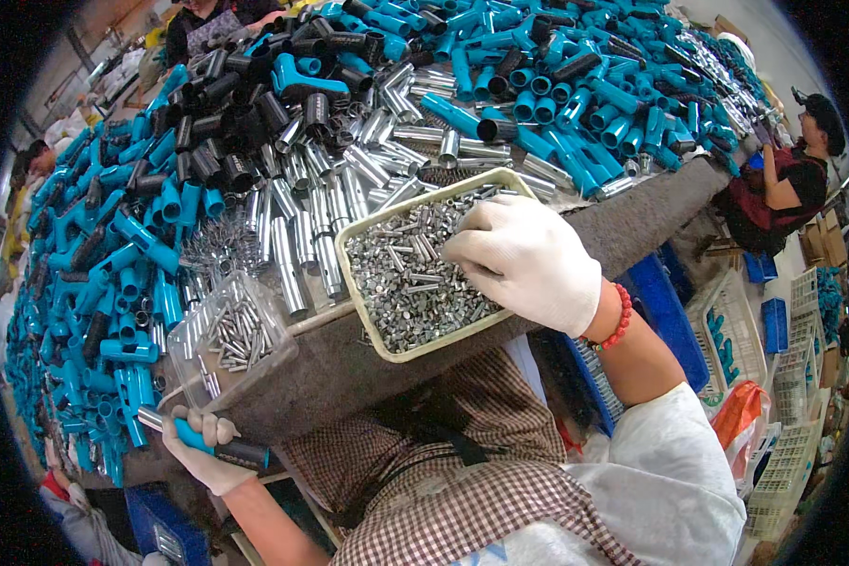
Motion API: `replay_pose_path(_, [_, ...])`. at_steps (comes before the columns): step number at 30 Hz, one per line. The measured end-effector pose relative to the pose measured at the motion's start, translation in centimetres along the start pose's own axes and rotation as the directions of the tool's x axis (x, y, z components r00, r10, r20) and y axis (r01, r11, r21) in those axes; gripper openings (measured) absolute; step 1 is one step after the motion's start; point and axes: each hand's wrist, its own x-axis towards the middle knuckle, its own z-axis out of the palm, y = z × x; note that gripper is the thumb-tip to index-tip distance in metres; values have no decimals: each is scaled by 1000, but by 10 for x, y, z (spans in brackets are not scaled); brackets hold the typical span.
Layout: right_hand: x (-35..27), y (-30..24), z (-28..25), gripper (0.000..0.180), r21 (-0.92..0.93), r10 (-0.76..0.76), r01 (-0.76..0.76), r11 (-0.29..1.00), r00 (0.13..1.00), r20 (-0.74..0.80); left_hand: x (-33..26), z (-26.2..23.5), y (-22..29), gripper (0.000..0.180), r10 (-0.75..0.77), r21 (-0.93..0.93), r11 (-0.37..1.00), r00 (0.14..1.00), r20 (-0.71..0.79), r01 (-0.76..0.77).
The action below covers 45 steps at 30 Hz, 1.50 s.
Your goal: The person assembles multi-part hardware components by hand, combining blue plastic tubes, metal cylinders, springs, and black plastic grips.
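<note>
My right hand (528, 259), in a white glove, reaches into a shallow yellowish tray (434, 345) full of small metal pins, fingers closed among them. My left hand (203, 453), also gloved, grips an assembled tube (208, 443) with a silver end, blue middle and black end, held below the table's front edge. A clear plastic box (231, 335) of short metal rods sits left of the tray. I cannot see what the right fingers pinch.
The grey felt-covered table (349, 368) is heaped with blue plastic fittings (113, 274), black sleeves (226, 123) and silver tubes (311, 217). A person (792, 179) sits at the far right; another at the top left. Blue and white crates (755, 330) stand on the floor at right.
</note>
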Motion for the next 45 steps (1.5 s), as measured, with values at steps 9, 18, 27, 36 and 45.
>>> replay_pose_path(9, [9, -7, 5, 15, -188, 52, -54, 981, 999, -11, 0, -1, 0, 23, -2, -7, 1000, 999, 42, 2])
replay_pose_path(18, [12, -6, 8, 6, -206, -3, -8, 978, 999, -51, -1, -2, 0, 23, 7, -8, 1000, 998, 55, -6])
replay_pose_path(27, [11, -19, 11, 13, -195, -9, -11, 981, 995, -100, 1, -5, -1, 23, 11, -19, 1000, 997, 71, -9])
replay_pose_path(36, [6, -31, 20, 11, -98, 58, -52, 994, 997, 58, 2, -7, -2, 23, -3, -35, 999, 992, 123, 7])
replay_pose_path(45, [-15, -46, 3, 16, 177, 343, -328, 928, 937, -64, -6, 1, -1, 23, -12, 0, 1000, 997, 71, 12])
